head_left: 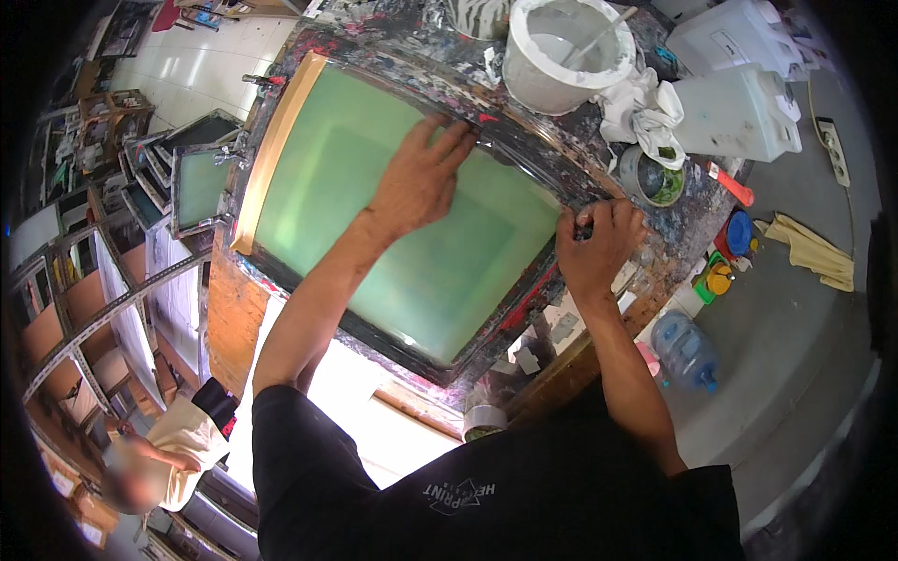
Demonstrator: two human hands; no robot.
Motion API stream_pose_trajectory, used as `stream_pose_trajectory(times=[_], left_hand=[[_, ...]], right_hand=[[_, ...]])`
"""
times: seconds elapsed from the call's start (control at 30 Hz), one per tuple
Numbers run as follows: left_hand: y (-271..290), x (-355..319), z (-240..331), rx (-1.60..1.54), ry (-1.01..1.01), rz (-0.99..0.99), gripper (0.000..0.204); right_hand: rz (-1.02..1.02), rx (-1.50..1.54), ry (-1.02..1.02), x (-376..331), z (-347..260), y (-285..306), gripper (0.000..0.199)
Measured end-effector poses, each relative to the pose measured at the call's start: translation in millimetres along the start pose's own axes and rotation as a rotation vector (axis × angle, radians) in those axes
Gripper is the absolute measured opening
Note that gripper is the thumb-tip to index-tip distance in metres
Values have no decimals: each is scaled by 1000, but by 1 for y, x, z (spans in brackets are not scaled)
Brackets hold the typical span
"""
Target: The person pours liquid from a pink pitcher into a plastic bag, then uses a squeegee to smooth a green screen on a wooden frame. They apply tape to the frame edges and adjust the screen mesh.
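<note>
A silkscreen frame [327, 318] with green mesh [449, 252] lies flat on a paint-stained table. Tan tape [278, 154] covers its left edge. My left hand [418, 182] rests over the mesh, fingers stretched toward the far edge of the frame, touching it or close to it. At the far right corner, my right hand [599, 245] has its fingers curled around something small and dark that I cannot make out. Between the two hands, a shiny strip [524, 164] runs along the far edge.
Beyond the frame stand a white bucket [533, 79] with a stirring stick, crumpled white cloth [645, 107], a jerrycan [734, 112] and a small tub [645, 178]. A red-handled tool [731, 184] lies at the table's right edge. Racked screens [201, 182] and another person [182, 449] are leftward.
</note>
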State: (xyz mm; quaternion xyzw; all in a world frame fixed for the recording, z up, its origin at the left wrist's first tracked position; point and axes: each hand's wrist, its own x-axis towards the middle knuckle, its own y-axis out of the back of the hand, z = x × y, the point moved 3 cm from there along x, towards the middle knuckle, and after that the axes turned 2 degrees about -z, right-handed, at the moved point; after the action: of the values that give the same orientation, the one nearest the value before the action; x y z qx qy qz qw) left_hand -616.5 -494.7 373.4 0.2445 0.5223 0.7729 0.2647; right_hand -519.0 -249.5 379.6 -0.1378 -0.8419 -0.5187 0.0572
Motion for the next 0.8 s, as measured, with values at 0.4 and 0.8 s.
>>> stream_pose_trajectory(times=[0.4, 0.8], left_hand=[[-27, 15, 84, 27, -149, -167, 63], [-30, 0, 102, -299, -197, -202, 59]], right_hand=[[47, 66, 18, -1, 4, 1, 24], [-12, 148, -48, -7, 1, 21, 20]])
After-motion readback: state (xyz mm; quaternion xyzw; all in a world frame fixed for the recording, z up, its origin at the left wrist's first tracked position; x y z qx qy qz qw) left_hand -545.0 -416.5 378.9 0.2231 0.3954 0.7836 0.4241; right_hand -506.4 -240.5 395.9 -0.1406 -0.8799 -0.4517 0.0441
